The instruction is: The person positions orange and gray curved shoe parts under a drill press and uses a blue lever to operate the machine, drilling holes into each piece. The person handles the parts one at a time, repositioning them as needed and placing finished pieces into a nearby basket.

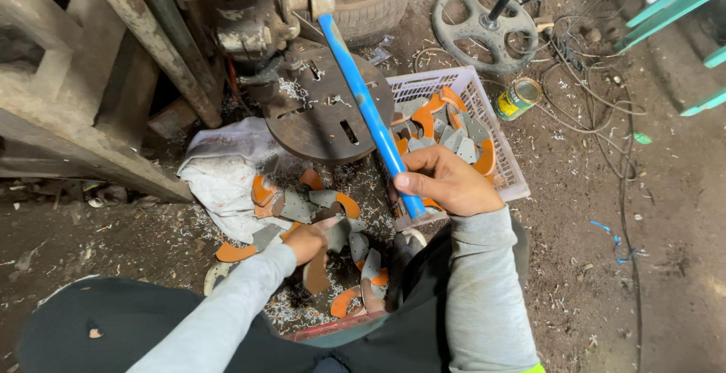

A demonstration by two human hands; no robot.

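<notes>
From where I watch, the left hand [308, 241] sits at about seven o'clock from the round drill table [327, 108], fingers closed on a flat curved metal piece [318, 271] picked out of the loose heap of cut pieces [302, 207] on the floor; the piece hangs edge-down below the knuckles, brownish on the face I can see, with the same crescent outline as its grey and orange neighbours. Moving toward three o'clock, the right hand [442, 180] is clenched around the lower end of the blue lever handle [367, 112], which runs up to eleven o'clock toward the machine head. Just beyond that hand, at one o'clock, the white plastic crate [507, 157] holds more of the same pieces. I judge the main risk to be the cut edges: they look raw, and a bare-handed grip could slip and nick a finger. The metal shavings scattered over the table and floor could also cut skin, or stop a piece from lying flat on the table. If the lever came down while the left hand was under the head, fingers could be caught. The cables [597, 116] trailing at two o'clock could snag a foot.
</notes>
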